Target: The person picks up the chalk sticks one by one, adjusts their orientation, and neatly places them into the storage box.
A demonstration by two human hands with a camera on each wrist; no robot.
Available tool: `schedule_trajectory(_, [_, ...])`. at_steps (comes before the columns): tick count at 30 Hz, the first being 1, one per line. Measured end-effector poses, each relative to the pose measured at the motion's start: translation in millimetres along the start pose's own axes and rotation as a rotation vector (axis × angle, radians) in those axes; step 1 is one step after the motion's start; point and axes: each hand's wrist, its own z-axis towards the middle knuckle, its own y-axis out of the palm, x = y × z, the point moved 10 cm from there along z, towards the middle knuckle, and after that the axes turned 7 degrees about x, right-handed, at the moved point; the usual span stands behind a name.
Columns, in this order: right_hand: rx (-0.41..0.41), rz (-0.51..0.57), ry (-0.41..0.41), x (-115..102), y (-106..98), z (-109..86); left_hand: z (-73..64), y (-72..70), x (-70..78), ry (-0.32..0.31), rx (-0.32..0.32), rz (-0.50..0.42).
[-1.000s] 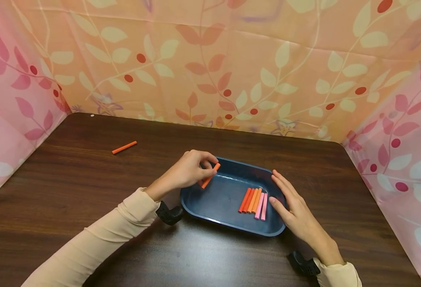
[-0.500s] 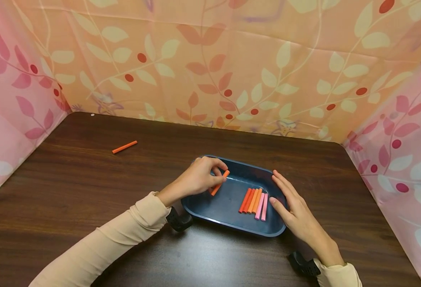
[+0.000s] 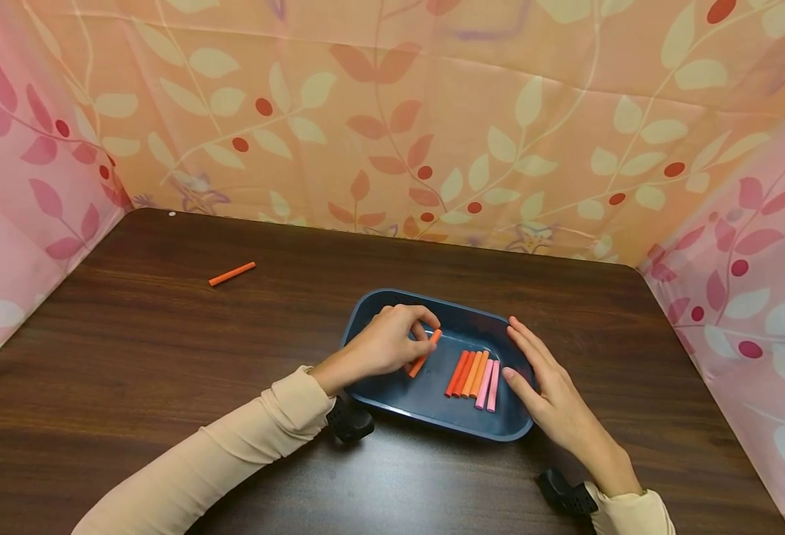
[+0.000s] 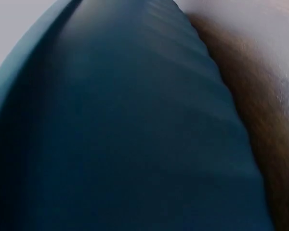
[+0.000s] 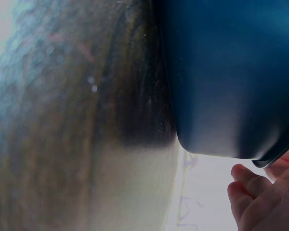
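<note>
In the head view, my left hand (image 3: 392,342) pinches an orange stick (image 3: 417,367), slim and chalk-like, between thumb and fingers. It is tilted low over the left half of a dark blue tray (image 3: 395,394). A row of similar sticks lies in the tray's right half: red sticks (image 3: 457,374), orange sticks (image 3: 476,374) and pink sticks (image 3: 493,386), side by side. My right hand (image 3: 552,390) rests at the tray's right end, fingers straight along the outer rim, thumb over the inside. Its fingers (image 5: 250,185) show beside the tray wall (image 5: 221,96) in the right wrist view.
Another orange stick (image 3: 232,273) lies on the dark wooden table (image 3: 131,334) at the back left. A small white spot (image 3: 172,214) shows near the table's far left corner. Flower-patterned curtains (image 3: 379,111) close off the back and both sides.
My left hand has moved right and a little nearer, carrying the orange stick from the tray's left end toward the row. The right hand, tray and other sticks have stayed put.
</note>
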Motion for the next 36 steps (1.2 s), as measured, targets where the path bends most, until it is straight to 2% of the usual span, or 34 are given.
schedule_trajectory(17, [-0.016, 0.004, 0.022, 2.0, 1.3, 0.8, 3.2, 26.6, 1.2, -0.007, -0.02, -0.022])
schedule_trajectory(27, [-0.013, -0.014, 0.025, 3.5, -0.9, 1.3, 3.5, 34.5, 2.5, 0.005, -0.03, 0.04])
schedule_trajectory(36, [-0.012, -0.002, 0.022, 3.5, 0.2, 1.6, 3.4, 37.2, 1.4, 0.004, -0.046, 0.022])
